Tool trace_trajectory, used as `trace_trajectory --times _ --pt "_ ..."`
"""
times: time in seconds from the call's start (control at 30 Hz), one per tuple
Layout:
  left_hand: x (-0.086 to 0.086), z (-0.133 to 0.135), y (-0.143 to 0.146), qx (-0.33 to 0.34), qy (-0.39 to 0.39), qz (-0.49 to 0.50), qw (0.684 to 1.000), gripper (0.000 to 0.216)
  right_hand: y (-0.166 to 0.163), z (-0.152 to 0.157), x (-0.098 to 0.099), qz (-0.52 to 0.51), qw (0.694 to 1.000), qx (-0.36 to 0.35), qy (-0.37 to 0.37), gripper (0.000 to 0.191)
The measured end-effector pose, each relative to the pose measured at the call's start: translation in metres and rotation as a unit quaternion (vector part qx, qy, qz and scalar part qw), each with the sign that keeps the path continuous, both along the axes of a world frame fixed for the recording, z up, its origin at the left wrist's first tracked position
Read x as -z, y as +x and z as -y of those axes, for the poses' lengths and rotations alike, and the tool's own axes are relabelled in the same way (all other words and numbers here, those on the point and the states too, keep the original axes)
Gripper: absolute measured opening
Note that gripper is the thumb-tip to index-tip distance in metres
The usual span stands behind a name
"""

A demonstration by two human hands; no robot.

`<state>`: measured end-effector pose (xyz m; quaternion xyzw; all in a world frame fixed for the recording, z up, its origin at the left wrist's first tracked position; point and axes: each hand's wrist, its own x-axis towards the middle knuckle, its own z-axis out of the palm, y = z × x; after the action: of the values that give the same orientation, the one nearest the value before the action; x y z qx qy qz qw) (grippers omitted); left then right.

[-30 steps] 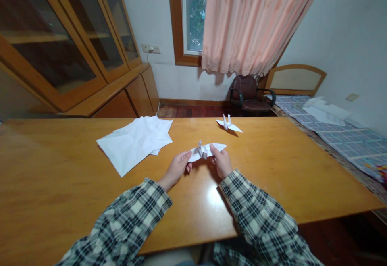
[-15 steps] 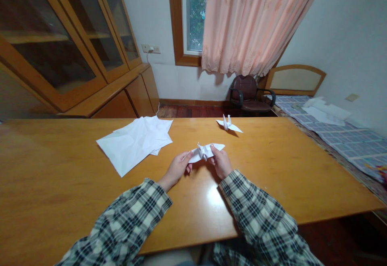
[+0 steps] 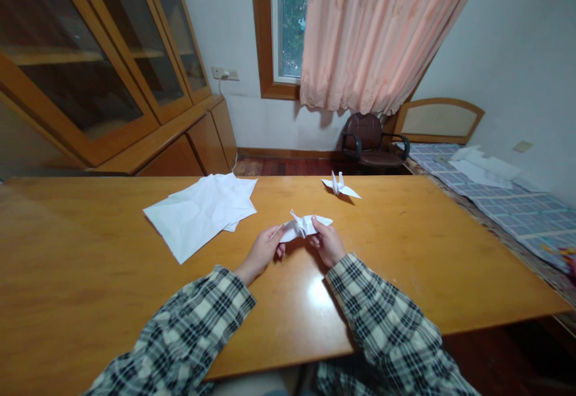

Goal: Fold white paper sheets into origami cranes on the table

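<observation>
Above the table's middle, a white paper crane point(image 3: 299, 226) is stretched between both hands, its wings spread to the sides and a thin folded point sticking up. My left hand point(image 3: 265, 249) pinches the left wing, thumb on top. The right wing is gripped by my right hand point(image 3: 328, 243), whose thumb presses on the upper face; the wing's tip sticks out beyond it. A second paper crane point(image 3: 341, 186) stands with open wings on the table, beyond my right hand. To the left of my left hand lie several creased white paper sheets point(image 3: 202, 210), overlapping.
The brown wooden table point(image 3: 90, 312) spans the view. Behind it are a glass-door cabinet point(image 3: 175, 156) at left, a dark armchair point(image 3: 366, 138), and a pink curtain point(image 3: 373, 36) by the window. A bed point(image 3: 486, 186) with papers on it runs along the right.
The crane in my hands has tilted slightly, its thin point shifting a little to the left. Both hands keep their hold and have barely moved.
</observation>
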<state>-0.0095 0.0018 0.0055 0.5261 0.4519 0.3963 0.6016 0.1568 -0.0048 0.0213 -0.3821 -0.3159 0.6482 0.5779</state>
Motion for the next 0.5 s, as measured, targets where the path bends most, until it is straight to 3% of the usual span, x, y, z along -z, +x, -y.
trace_trajectory --times 0.2,0.5 --pt "0.0008 0.0002 -0.0003 0.018 0.004 -0.011 1.0 0.047 -0.0004 -0.0001 0.0033 -0.03 0.999 -0.019 -0.009 0.035" --pt "0.0015 0.0012 0.0 0.025 0.018 -0.039 0.999 0.047 -0.0014 -0.0017 0.0054 -0.017 1.0 0.015 -0.012 0.04"
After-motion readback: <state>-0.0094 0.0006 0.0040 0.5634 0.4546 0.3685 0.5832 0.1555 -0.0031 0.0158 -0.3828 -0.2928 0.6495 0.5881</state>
